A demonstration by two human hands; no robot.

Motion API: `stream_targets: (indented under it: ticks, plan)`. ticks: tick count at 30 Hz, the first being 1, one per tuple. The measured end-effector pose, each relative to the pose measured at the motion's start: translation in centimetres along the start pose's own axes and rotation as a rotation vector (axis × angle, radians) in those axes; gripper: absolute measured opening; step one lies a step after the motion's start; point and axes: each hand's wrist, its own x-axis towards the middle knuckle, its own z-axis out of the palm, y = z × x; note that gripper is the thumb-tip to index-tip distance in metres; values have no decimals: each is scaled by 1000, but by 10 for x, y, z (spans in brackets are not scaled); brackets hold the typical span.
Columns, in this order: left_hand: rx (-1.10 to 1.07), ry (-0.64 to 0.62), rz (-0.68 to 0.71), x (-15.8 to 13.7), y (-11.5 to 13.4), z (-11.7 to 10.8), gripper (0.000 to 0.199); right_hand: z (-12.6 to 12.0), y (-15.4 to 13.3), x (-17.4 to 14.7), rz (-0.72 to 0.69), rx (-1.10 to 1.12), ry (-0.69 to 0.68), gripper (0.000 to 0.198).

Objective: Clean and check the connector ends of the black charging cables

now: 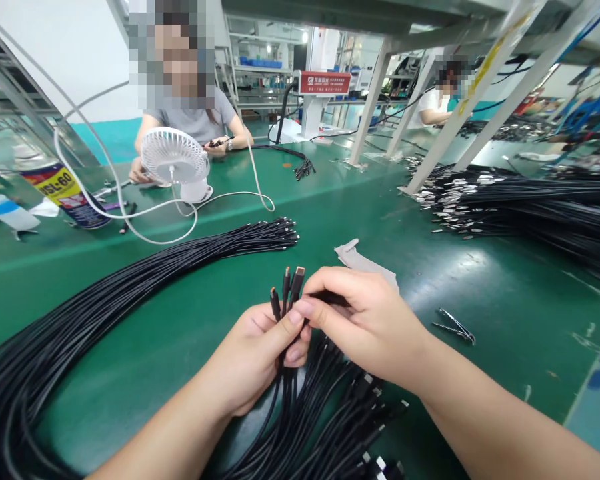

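My left hand (265, 347) is closed round a few black cables (286, 293), whose connector ends stick up above the thumb. My right hand (365, 320) pinches at the same connectors from the right, its thumb and forefinger touching the largest plug. Whatever lies between the right fingertips is mostly hidden. Below both hands a loose bunch of black cables (325, 407) spreads over the green table (205, 293), with metal plug ends at the lower right.
A long cable bundle (145, 287) curves along the left. Nail clippers (455, 327) and a pale strip (367, 260) lie on the right. A white fan (175, 157), a spray can (67, 193) and a co-worker (190, 113) are opposite. More cables (520, 207) are piled at right.
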Motion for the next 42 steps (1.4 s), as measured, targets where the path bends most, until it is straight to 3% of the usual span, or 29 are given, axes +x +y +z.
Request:
stream_targets:
  ticks: [3,9,16,23,29,36,42]
  plan:
    - [26,7,-1,0,0,1,31,1,0,4,-19,51,-1,17]
    - [18,46,-10,1,1,0,27,-9,1,7,-57,-99,131,16]
    - [-1,45,-10,1,0,-1,25,-14,4,8,-83,-3,-21,16]
    - [25,57,3,2,1,0,25,-15,5,7,-107,-51,-8,18]
    - [26,70,-9,3,-2,-2,26,-15,6,6,-131,-120,87,15]
    - [42,64,-6,3,-1,-3,27,-9,8,7,-42,67,-67,14]
    - [23,75,-14,4,-2,-3,27,-9,12,9,-89,-168,117,17]
